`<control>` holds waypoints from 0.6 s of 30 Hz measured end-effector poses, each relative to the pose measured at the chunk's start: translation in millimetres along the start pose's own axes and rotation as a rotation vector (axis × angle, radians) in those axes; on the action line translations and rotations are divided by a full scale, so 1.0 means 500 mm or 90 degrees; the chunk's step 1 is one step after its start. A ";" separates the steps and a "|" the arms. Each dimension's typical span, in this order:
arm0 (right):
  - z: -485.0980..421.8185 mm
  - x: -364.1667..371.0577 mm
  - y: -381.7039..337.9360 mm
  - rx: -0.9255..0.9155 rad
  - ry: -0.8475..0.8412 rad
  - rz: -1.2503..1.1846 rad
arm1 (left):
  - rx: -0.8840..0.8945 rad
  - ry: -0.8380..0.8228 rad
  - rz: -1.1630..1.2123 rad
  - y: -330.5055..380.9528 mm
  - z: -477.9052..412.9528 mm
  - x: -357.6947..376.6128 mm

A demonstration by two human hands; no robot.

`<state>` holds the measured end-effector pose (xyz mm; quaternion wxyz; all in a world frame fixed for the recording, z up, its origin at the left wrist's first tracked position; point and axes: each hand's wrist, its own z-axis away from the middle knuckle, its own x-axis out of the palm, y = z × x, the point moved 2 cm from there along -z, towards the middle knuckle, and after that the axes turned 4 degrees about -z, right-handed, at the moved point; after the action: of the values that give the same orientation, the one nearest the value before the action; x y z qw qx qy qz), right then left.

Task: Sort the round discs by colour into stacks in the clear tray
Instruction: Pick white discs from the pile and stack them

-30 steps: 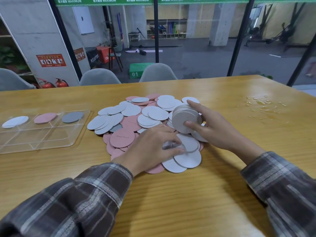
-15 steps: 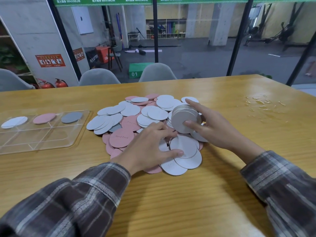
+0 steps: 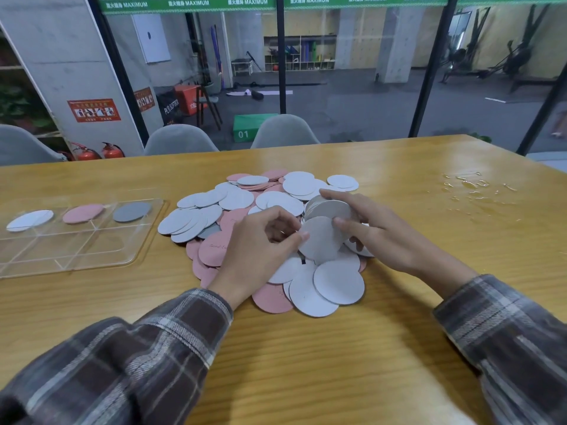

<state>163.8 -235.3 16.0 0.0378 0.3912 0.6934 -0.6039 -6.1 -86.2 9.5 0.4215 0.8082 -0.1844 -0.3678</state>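
Discs (image 3: 233, 199) heaped on table (image 3: 306, 363); thin, light, stiff-looking, probably slide easily. Left hand (image 3: 257, 243) pinches 1 white disc (image 3: 322, 240) by rim; right hand (image 3: 380, 234) grips white stack (image 3: 329, 208) edgewise. Clear tray (image 3: 92, 246) off left, 3 starter discs (image 3: 82, 213) inside. Best hold: edges.

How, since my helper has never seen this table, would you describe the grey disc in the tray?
On the wooden table, left of the disc pile, lies a clear tray. Its far row holds three single discs, one per compartment. The grey disc is the rightmost, nearest the pile, and darker than the pink disc and white disc to its left.
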 end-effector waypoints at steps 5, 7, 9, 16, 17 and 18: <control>0.004 -0.001 -0.007 -0.016 -0.014 0.049 | -0.008 0.026 0.022 0.006 -0.004 0.013; 0.006 0.001 -0.008 -0.008 -0.027 0.039 | -0.013 0.031 0.033 0.008 -0.004 0.015; 0.009 0.005 -0.012 0.002 -0.042 0.044 | -0.019 0.034 0.046 0.008 -0.005 0.015; 0.006 0.008 -0.011 -0.042 -0.045 0.164 | 0.014 0.049 -0.028 0.005 -0.007 0.019; 0.006 0.009 -0.013 -0.040 -0.044 0.167 | 0.023 0.059 -0.052 0.003 -0.008 0.018; 0.007 0.009 -0.015 -0.036 -0.040 0.153 | 0.035 0.060 -0.071 0.002 -0.009 0.016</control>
<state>154.9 -235.9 19.0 0.1423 0.4509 0.6568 -0.5874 2.4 -89.2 8.6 0.3861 0.8448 -0.1289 -0.3472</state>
